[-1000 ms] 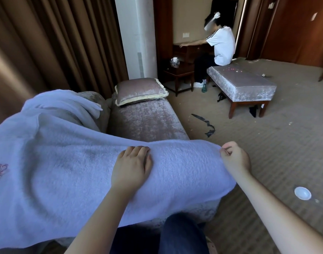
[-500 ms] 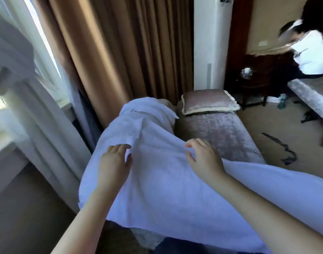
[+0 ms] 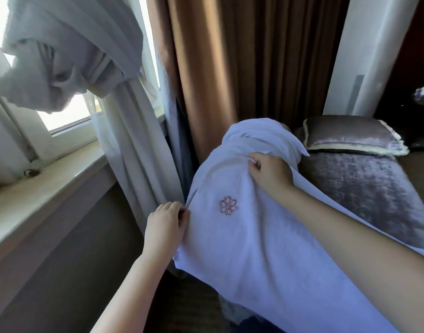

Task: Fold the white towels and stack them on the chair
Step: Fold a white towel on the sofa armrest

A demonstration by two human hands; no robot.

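Observation:
A large white towel [image 3: 249, 241] with a pink embroidered emblem lies spread over the end of a purple velvet chaise chair [image 3: 365, 188]. More white towel cloth [image 3: 261, 133] is bunched behind it against the chair's arm. My left hand [image 3: 165, 224] pinches the towel's left edge near its corner. My right hand [image 3: 268, 171] grips the towel's far edge, just above the emblem, with the fingers curled into the cloth. The towel's lower right part runs out of view under my right forearm.
A velvet cushion [image 3: 350, 138] lies at the chair's far end. Brown curtains [image 3: 242, 68] and a tied grey sheer curtain [image 3: 124, 111] hang just left of the chair. A window sill [image 3: 42, 188] runs along the left. A white pillar [image 3: 374, 56] stands behind.
My view has swung further left toward the window. Both hands have moved to the towel's left end: the left now pinches the edge, and the right has closed on the far edge.

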